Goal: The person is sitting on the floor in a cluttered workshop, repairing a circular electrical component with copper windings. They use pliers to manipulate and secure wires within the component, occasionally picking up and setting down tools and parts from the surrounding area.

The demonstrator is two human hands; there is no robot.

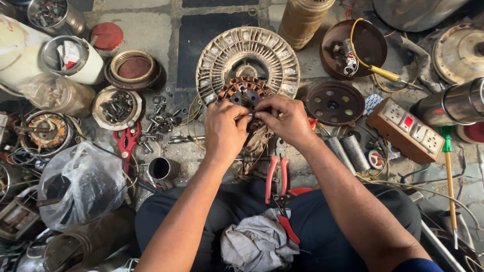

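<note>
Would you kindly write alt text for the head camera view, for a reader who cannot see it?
Seen from above, a person's left hand and right hand meet over a copper-wound motor stator on a cluttered workshop floor, pinching something thin between the fingertips. Red-handled pliers lie near the person's lap, a round slotted metal disc sits behind the stator, and a dish of bolts lies to the left.

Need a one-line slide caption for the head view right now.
Left hand and right hand pinch a wire at a copper-wound stator, red-handled pliers beside them.
</note>
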